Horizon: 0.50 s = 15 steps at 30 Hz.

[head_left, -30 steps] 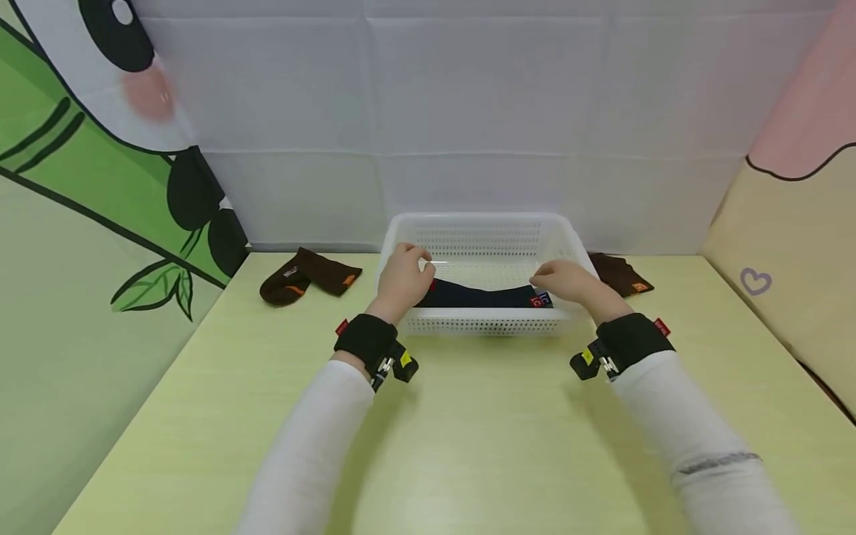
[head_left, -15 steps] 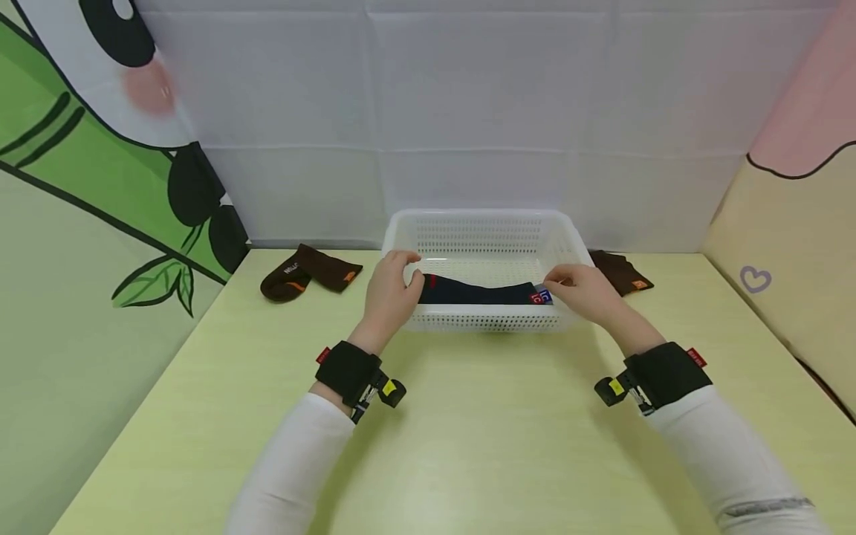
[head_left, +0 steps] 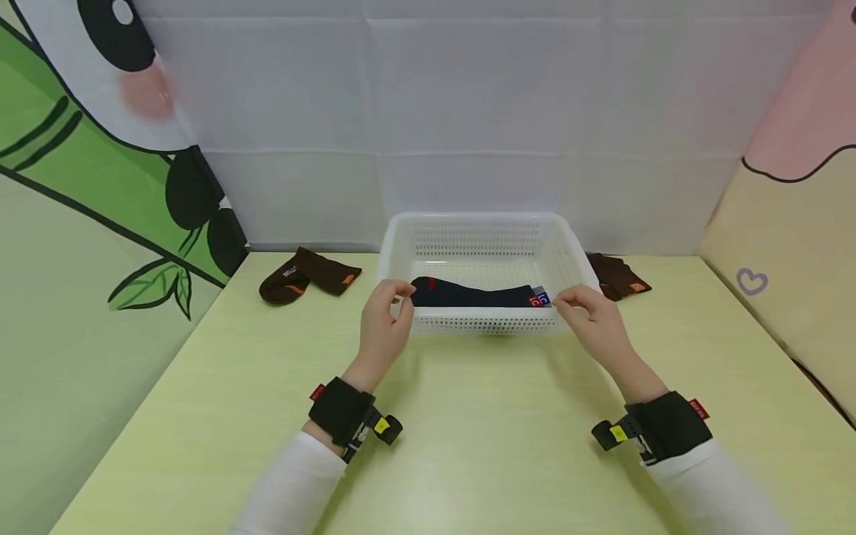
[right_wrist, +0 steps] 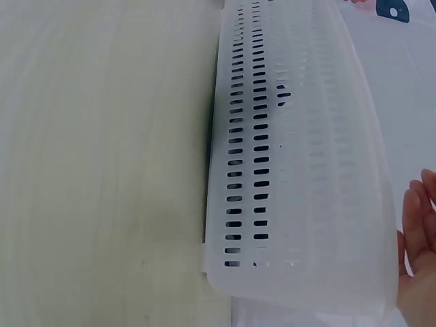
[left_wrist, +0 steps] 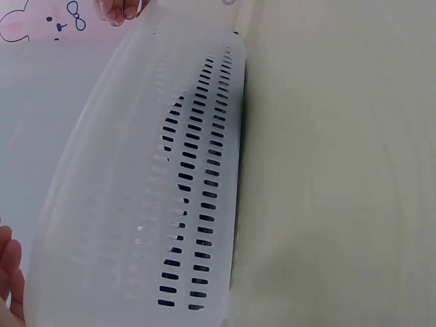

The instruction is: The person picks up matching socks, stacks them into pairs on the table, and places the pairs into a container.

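Observation:
A white perforated basket stands at the back of the yellow-green table. A folded navy sock with red and blue marks lies along its front inside. My left hand hovers at the basket's front left corner, fingers loosely curled and holding nothing. My right hand is at the front right corner, also empty. The left wrist view shows the basket wall with my left fingertips at the bottom left edge. In the right wrist view, straight fingers lie beside the basket wall.
One brown sock lies on the table left of the basket, and another brown sock sits right of it by the back wall. Printed fabric walls close in the table on the left, back and right.
Both hands have drawn back out of the basket toward me, letting go of the navy sock, which stays lying inside. The basket has not moved.

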{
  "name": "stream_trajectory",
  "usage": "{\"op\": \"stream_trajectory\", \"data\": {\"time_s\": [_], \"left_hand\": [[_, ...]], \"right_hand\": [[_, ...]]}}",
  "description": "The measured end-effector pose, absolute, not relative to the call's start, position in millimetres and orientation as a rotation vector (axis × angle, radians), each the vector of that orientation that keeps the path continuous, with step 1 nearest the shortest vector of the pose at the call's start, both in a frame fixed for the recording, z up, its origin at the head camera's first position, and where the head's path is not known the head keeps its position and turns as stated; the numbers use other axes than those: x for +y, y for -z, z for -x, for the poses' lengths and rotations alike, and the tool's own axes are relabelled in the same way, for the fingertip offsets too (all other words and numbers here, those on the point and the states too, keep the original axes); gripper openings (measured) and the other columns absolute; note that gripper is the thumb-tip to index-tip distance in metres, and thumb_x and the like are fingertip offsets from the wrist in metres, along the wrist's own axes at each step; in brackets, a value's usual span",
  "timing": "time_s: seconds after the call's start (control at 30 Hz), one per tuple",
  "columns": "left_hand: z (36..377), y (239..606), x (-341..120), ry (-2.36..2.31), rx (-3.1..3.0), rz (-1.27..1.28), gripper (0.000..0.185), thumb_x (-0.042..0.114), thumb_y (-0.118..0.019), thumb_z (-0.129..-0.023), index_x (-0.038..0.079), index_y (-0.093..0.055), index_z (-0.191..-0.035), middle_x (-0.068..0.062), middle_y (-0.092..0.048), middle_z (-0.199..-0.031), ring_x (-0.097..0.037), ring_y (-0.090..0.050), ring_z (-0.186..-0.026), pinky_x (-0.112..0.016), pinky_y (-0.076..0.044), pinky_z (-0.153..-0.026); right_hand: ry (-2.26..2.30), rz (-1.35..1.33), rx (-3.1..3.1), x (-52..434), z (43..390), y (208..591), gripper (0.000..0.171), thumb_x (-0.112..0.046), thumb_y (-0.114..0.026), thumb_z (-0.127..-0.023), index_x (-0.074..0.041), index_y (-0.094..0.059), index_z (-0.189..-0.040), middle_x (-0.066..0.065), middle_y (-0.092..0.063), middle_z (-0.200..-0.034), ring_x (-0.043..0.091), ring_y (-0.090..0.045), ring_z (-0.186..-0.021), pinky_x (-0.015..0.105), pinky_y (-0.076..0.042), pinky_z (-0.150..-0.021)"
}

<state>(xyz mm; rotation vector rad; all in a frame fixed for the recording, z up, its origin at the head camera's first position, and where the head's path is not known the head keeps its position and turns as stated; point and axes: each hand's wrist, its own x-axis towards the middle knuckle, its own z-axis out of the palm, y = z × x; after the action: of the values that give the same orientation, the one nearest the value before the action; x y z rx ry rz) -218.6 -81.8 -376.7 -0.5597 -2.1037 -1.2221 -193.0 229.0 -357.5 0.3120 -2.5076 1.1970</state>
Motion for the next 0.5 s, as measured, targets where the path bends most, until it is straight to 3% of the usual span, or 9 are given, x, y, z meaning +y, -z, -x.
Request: {"op": "stream_trajectory", "data": {"time_s": [0.13,0.2,0.3,0.37,0.5], "left_hand": [[213,386,-85,1.259,-2.029,0.584,0.013,-0.009,-0.05,-0.084,-0.004,-0.062,-0.087,-0.016,-0.062,-0.085,-0.027,-0.057,-0.081,-0.034,-0.046,-0.072],[210,390,-87,1.267,-1.995,0.607,0.014,-0.01,-0.051,-0.083,-0.003,-0.062,-0.085,-0.015,-0.061,-0.083,-0.026,-0.057,-0.079,-0.032,-0.046,-0.072],[207,396,-89,1.265,-1.954,0.642,0.016,-0.013,-0.051,-0.082,-0.002,-0.063,-0.082,-0.014,-0.061,-0.08,-0.024,-0.057,-0.077,-0.028,-0.046,-0.072],[205,400,-90,1.265,-1.938,0.653,0.017,-0.016,-0.051,-0.081,-0.002,-0.062,-0.081,-0.014,-0.06,-0.079,-0.024,-0.056,-0.075,-0.025,-0.045,-0.072],[202,407,-91,1.287,-1.929,0.621,0.019,-0.02,-0.051,-0.079,-0.005,-0.062,-0.079,-0.016,-0.058,-0.077,-0.027,-0.054,-0.073,-0.021,-0.043,-0.07]], "right_hand": [[-1.31,-0.307,-2.327,228,184,365,0.011,-0.001,-0.057,-0.092,0.005,-0.065,-0.089,0.011,-0.065,-0.088,-0.01,-0.051,-0.084,0.014,-0.041,-0.084],[-1.382,-0.311,-2.253,228,181,367,0.01,0.002,-0.056,-0.091,0.007,-0.063,-0.087,0.001,-0.065,-0.081,-0.008,-0.052,-0.076,0.009,-0.042,-0.074],[-1.544,-0.293,-2.156,229,176,372,0.011,0.005,-0.053,-0.092,0.007,-0.061,-0.085,-0.011,-0.059,-0.072,0.0,-0.048,-0.061,0.014,-0.04,-0.057],[-1.631,-0.269,-2.119,231,174,377,0.014,0.004,-0.052,-0.092,0.0,-0.061,-0.083,-0.013,-0.056,-0.067,0.004,-0.044,-0.053,0.02,-0.035,-0.048],[-1.795,-0.23,-2.061,237,171,389,0.026,0.003,-0.05,-0.094,-0.014,-0.063,-0.081,-0.008,-0.055,-0.062,0.007,-0.043,-0.05,0.021,-0.036,-0.047]]}}
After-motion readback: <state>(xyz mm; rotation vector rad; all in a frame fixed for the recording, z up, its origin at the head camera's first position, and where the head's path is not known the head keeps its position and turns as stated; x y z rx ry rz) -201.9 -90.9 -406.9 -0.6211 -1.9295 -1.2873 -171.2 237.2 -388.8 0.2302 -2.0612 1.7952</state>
